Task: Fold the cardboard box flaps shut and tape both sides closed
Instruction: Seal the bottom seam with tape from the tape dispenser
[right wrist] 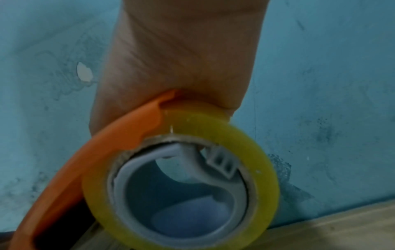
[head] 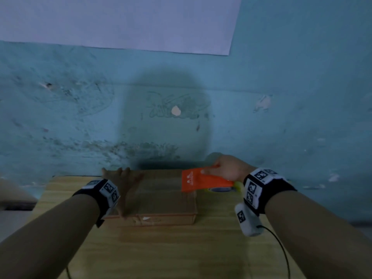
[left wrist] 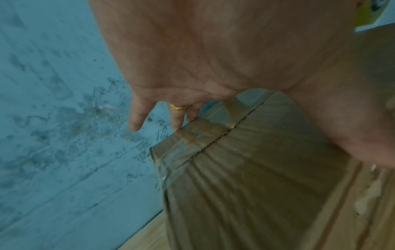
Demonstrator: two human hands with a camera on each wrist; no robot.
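A flat brown cardboard box point(head: 161, 198) lies on the wooden table point(head: 181, 248) with its flaps folded down. My left hand point(head: 122, 182) rests flat on the box's left part, fingers straight and reaching over the far edge point(left wrist: 177, 118). The seam between the flaps point(left wrist: 224, 135) shows clear tape over it. My right hand point(head: 227, 168) grips an orange tape dispenser point(head: 201, 181) at the box's right end. The dispenser point(right wrist: 64, 169) carries a yellowish tape roll point(right wrist: 235, 135) on a grey hub.
A worn blue wall point(head: 80, 117) stands right behind the table, with a pale sheet point(head: 120, 21) fixed high on it. A thin black cable point(head: 281, 248) runs from my right wrist across the table's near right part.
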